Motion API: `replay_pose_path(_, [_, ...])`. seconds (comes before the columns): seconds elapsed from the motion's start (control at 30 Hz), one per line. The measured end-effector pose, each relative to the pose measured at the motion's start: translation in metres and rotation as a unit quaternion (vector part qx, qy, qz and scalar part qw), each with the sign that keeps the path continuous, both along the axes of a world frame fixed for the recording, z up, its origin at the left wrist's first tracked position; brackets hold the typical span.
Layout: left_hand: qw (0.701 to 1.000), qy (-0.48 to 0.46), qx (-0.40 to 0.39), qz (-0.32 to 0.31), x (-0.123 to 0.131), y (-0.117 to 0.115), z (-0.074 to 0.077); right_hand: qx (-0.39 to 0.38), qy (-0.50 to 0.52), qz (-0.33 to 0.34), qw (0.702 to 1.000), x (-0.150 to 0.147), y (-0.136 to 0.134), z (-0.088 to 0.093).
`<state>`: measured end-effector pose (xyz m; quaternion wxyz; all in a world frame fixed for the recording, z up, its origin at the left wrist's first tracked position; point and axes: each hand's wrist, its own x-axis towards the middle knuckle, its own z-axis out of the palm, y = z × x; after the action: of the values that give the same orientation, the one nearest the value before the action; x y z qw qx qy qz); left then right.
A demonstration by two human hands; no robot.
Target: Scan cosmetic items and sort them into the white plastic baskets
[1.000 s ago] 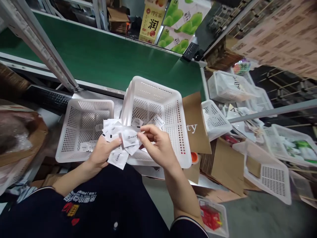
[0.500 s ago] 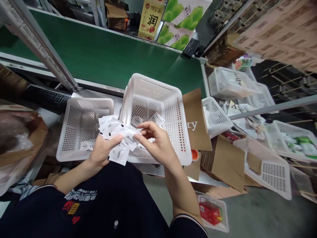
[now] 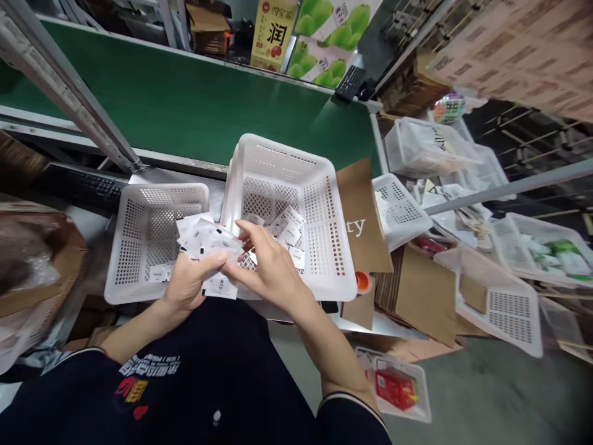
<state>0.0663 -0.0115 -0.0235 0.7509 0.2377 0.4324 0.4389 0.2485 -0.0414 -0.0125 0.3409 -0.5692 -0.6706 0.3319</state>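
Note:
My left hand (image 3: 188, 278) grips a fanned bunch of small white sachets (image 3: 204, 238) with dark print, its thumb lying across the top. At the right edge of that bunch is my right hand (image 3: 266, 262), its thumb and fingers closed on the sachets there; the exact pinch is partly hidden. Below the hands, a larger white perforated basket (image 3: 322, 207) holds several sachets (image 3: 290, 225). A smaller white basket (image 3: 132, 247) stands to the left, with a few sachets (image 3: 160, 272) at its bottom, partly behind my left hand.
A green conveyor belt (image 3: 194, 102) runs behind the baskets. To the right are a brown cardboard piece (image 3: 364, 213), an orange tape roll (image 3: 362, 282) and more white baskets (image 3: 504, 315). A keyboard (image 3: 83, 185) and an open carton (image 3: 69, 259) lie at the left.
My right hand has moved slightly left and closer to my left hand, over the bunch's right edge. More sachets show in the larger basket. The view has shifted slightly.

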Motion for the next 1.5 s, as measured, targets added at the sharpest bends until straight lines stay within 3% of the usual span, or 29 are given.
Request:
replay_pose_path(0.23, [1.000, -0.024, -0.017, 0.004, -0.007, -0.001, -0.004, 0.000, 0.110, -0.019, 0.994, 0.005, 0.010, 0.004])
replay_pose_path(0.37, [1.000, -0.017, -0.010, -0.001, -0.011, -0.001, -0.006, -0.022, 0.142, -0.055, 0.988, 0.025, 0.006, 0.004])
replay_pose_path(0.53, [1.000, -0.007, -0.009, 0.008, -0.011, -0.001, -0.007, 0.053, -0.020, -0.203, 0.978, 0.052, 0.001, 0.000])
replay_pose_path(0.6, [1.000, -0.004, -0.001, -0.004, -0.008, -0.002, -0.006, 0.039, 0.016, -0.178, 0.983, 0.044, 0.000, 0.000])
replay_pose_path(0.7, [1.000, -0.009, 0.012, -0.021, -0.003, -0.005, -0.002, -0.019, 0.143, -0.073, 0.987, 0.018, 0.002, 0.001])
replay_pose_path(0.77, [1.000, -0.013, 0.016, -0.023, -0.003, -0.006, -0.001, -0.012, 0.151, -0.049, 0.987, 0.009, 0.005, 0.001])
replay_pose_path(0.87, [0.999, -0.001, 0.002, -0.032, -0.008, -0.006, -0.003, 0.020, 0.124, -0.088, 0.988, 0.022, 0.008, -0.002])
replay_pose_path(0.97, [1.000, -0.009, -0.020, -0.017, -0.013, -0.005, -0.006, 0.021, 0.010, -0.166, 0.986, 0.043, 0.007, -0.006])
replay_pose_path(1.03, [0.999, -0.016, -0.027, 0.014, -0.012, -0.004, -0.006, 0.014, -0.050, -0.172, 0.984, 0.044, 0.003, -0.007])
replay_pose_path(1.2, [0.999, -0.020, -0.005, 0.048, -0.002, -0.002, -0.003, -0.119, 0.081, 0.012, 0.990, -0.006, -0.009, -0.004])
replay_pose_path(1.27, [0.998, -0.029, 0.000, 0.055, -0.002, 0.000, -0.003, -0.116, 0.080, 0.037, 0.989, -0.019, -0.011, -0.003])
replay_pose_path(1.4, [0.995, -0.058, -0.024, 0.074, -0.008, 0.003, -0.007, -0.103, 0.089, -0.001, 0.991, 0.004, -0.015, -0.001])
replay_pose_path(1.5, [0.996, -0.052, -0.017, 0.068, -0.012, 0.004, -0.010, -0.085, -0.004, -0.080, 0.993, 0.038, -0.015, 0.000])
